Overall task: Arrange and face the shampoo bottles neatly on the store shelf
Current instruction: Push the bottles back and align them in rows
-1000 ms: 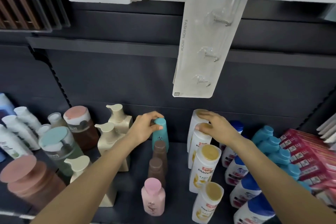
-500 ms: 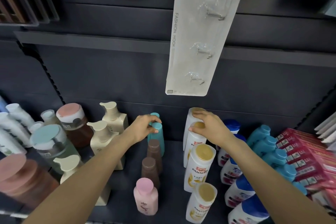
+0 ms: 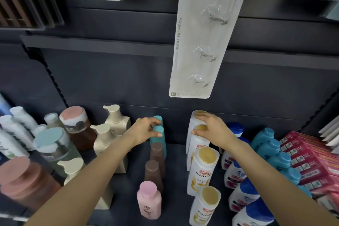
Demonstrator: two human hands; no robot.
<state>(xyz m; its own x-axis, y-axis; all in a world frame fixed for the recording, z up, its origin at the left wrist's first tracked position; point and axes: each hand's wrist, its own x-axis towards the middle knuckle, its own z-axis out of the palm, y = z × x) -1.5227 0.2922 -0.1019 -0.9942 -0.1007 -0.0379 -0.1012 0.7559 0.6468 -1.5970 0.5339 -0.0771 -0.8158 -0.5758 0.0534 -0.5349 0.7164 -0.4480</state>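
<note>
Two hands work at the rear of the shelf [image 3: 176,176] in the head view. The left hand [image 3: 145,131], at 11 o'clock of the brown-capped bottles, pinches the front teal bottle [image 3: 159,138] by its cap; against the earlier frames a second teal bottle [image 3: 159,118] now shows directly behind it, so that column is closing up. The right hand [image 3: 211,130], at 1 o'clock, grips the gold cap of the second white shampoo bottle [image 3: 197,145], fingers reaching the rearmost one, as before. Judgement: rear alignment is under way; front bottles await facing.
</note>
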